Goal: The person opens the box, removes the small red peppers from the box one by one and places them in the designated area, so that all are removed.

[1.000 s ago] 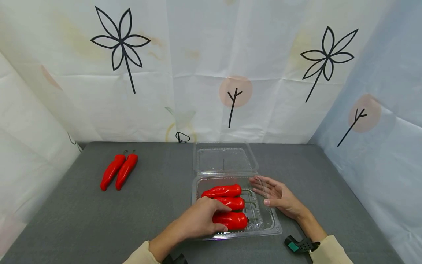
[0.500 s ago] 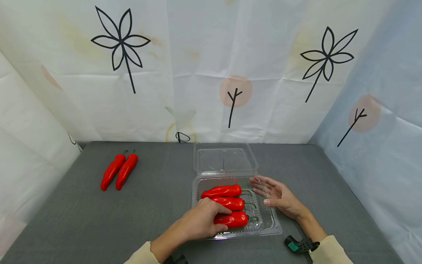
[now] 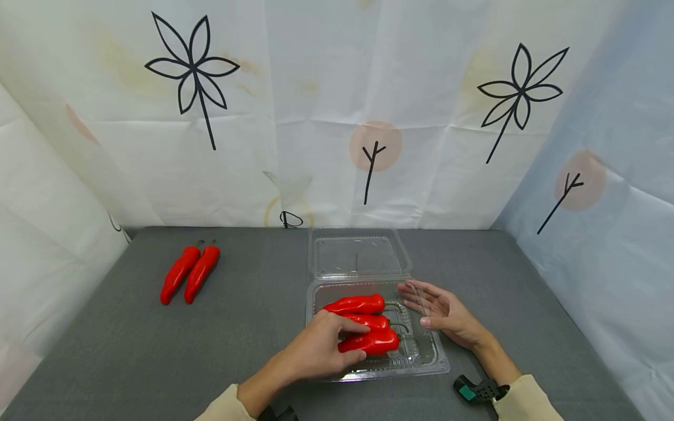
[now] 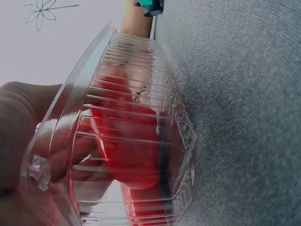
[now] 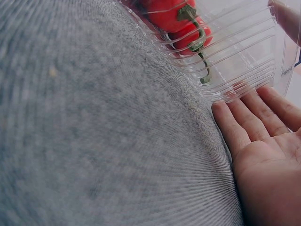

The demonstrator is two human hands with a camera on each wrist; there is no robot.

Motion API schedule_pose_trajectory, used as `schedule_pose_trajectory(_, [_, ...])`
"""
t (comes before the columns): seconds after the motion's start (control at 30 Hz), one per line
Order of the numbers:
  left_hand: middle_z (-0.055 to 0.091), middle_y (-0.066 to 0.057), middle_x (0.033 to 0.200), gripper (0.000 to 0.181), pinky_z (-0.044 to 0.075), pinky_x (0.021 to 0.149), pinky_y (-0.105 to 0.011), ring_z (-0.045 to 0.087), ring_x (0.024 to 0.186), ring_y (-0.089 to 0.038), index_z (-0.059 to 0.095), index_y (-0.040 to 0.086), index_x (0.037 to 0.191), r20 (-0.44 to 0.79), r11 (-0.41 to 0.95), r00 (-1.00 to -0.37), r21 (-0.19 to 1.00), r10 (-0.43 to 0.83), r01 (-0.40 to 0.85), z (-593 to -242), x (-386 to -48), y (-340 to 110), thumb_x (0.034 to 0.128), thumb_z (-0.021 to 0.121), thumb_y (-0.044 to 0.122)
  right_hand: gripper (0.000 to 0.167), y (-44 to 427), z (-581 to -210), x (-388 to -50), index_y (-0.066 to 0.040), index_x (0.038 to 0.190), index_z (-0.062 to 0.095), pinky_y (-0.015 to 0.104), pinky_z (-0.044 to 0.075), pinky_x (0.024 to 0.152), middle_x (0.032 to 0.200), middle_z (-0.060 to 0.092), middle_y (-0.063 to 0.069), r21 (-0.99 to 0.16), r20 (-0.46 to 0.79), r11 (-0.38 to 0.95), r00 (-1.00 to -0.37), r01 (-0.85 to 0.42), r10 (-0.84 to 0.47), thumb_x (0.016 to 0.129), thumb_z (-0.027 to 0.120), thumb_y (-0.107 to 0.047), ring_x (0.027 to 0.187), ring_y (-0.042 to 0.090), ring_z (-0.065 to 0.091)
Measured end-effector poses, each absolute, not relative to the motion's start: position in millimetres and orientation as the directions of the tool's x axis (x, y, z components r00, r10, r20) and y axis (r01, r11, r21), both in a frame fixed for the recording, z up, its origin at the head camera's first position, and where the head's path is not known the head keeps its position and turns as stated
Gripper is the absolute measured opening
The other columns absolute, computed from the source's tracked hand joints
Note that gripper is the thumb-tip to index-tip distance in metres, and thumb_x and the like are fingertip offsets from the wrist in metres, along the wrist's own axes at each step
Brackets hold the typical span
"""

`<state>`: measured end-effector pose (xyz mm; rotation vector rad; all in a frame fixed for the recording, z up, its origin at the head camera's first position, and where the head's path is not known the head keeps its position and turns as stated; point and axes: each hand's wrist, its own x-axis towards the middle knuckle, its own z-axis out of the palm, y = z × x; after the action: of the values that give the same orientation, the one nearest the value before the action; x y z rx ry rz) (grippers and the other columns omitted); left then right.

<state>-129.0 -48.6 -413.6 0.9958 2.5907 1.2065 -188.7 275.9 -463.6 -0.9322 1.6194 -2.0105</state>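
Glossy, tapered red pepper (image 3: 376, 342) in left-hand grip (image 3: 323, 345).
Clear plastic hinged box (image 3: 425, 354): pepper inside, nearmost of three, pinched between thumb and fingers; right-hand grip (image 3: 444, 314) wide, fingers straight, at box's right wall.

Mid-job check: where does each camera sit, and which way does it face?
Head: on the head, facing forward and down at the open box and peppers; left hand and right hand show.
Left wrist: on the left wrist, facing through the see-through box, tilted sideways; left hand and, at top, part of the right arm show.
Right wrist: on the right wrist, facing low across the table towards the box; right hand shows.
Shared: both wrist views see box, peppers and table.
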Motion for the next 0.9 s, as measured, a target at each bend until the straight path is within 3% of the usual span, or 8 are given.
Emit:
schedule_pose_trajectory(0.3, [0.074, 0.001, 0.105, 0.034, 0.056, 0.081, -0.024, 0.068, 0.090, -0.006, 0.076, 0.005, 0.117, 0.169, 0.307, -0.824, 0.872, 0.541, 0.381, -412.7, -133.2, -50.4, 0.0848, 0.083, 0.015, 0.067, 275.6, -462.9, -187.6, 0.012, 0.155, 0.022, 0.037, 0.034, 0.115, 0.158, 0.036, 0.024, -0.964, 0.241, -0.248, -0.707, -0.095, -0.665, 0.094, 0.052, 0.016, 0.145, 0.027, 0.040])
schedule_pose_trajectory(0.67, [0.074, -0.009, 0.114, 0.038, 0.059, 0.081, -0.028, 0.073, 0.094, -0.014, 0.073, 0.002, 0.122, 0.153, 0.164, -0.886, 0.955, 0.439, 0.246, -413.6, -135.4, -53.5, 0.0883, 0.079, 0.018, 0.065, 275.8, -464.1, -187.1, 0.012, 0.155, 0.021, 0.038, 0.037, 0.114, 0.157, 0.036, 0.025, -0.973, 0.202, -0.221, -0.739, -0.073, -0.643, 0.096, 0.049, 0.014, 0.144, 0.024, 0.041])
schedule_pose_trajectory(0.9, [0.074, -0.011, 0.115, 0.038, 0.060, 0.079, -0.032, 0.073, 0.100, -0.022, 0.072, 0.002, 0.124, 0.163, 0.056, -0.912, 0.979, 0.375, 0.198, -409.1, -135.5, -55.9, 0.0886, 0.079, 0.014, 0.065, 276.4, -464.0, -186.8, 0.010, 0.155, 0.023, 0.039, 0.037, 0.114, 0.157, 0.040, 0.018, -0.973, 0.202, -0.218, -0.737, -0.076, -0.645, 0.096, 0.049, 0.014, 0.143, 0.026, 0.043])
